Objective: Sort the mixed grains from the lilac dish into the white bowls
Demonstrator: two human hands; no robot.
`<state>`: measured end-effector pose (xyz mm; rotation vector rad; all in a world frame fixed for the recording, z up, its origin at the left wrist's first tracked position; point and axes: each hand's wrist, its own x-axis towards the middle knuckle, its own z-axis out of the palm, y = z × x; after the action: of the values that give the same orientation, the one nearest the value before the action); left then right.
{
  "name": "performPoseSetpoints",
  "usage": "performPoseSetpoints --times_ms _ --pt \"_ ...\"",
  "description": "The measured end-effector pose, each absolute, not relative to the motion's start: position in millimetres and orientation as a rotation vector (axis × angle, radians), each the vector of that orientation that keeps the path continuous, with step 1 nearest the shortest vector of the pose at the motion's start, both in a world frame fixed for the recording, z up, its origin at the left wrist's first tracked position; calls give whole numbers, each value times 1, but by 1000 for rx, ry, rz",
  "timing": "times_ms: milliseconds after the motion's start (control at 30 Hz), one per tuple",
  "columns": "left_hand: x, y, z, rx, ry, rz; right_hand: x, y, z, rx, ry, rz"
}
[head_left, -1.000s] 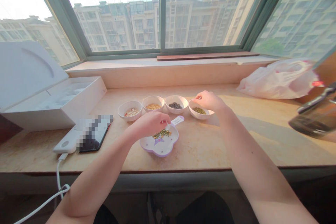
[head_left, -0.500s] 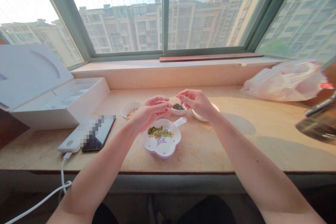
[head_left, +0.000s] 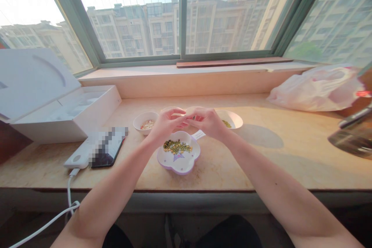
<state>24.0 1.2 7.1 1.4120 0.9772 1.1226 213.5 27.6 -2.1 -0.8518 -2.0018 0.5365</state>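
Observation:
My left hand (head_left: 167, 124) and my right hand (head_left: 207, 122) meet above the back of a flower-shaped white dish (head_left: 183, 164) with a lilac rim. Their fingers are bent and closed together at the tips; whatever they pinch is too small or hidden to make out. Green and yellow beans (head_left: 176, 147) lie in the back half of the dish. A labelled tab handle (head_left: 198, 135) sticks out under my right hand. Left of my hands, a small white bowl (head_left: 137, 123) holds pale and reddish bits. Behind my right wrist, another white bowl (head_left: 237, 121) has green beans in it.
At the left, an open white box (head_left: 46, 128) stands behind a white power bank (head_left: 78, 155) with a cable and a phone (head_left: 107, 155). A plastic bag (head_left: 316, 89) lies at the back right, with a dark glossy object (head_left: 348, 135) at the right edge.
My right hand has moved left and down to meet my left hand, now covering the bowl of dark beans. The bowl of green beans at the right has come into view.

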Motion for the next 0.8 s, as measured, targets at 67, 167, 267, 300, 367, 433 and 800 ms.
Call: performPoseSetpoints --times_ms 67,167,267,300,367,433,800 --pt "23 1 7 1519 1015 1133 215 27 -1 -858 -2042 485" --pt "20 -2 7 1889 1166 1010 225 31 4 -1014 -2037 384" --pt "16 -12 8 2377 1301 491 246 43 11 -1298 -1989 207" --pt "16 -16 8 2480 1315 346 254 47 13 -1407 -1963 148" --pt "17 -24 7 2618 1290 140 270 55 16 -1615 -1949 93" --pt "18 -30 6 2666 1282 24 283 59 19 -1834 -1943 109" --pt "27 -27 -9 2739 1336 -24 305 68 18 -2263 -1973 273"
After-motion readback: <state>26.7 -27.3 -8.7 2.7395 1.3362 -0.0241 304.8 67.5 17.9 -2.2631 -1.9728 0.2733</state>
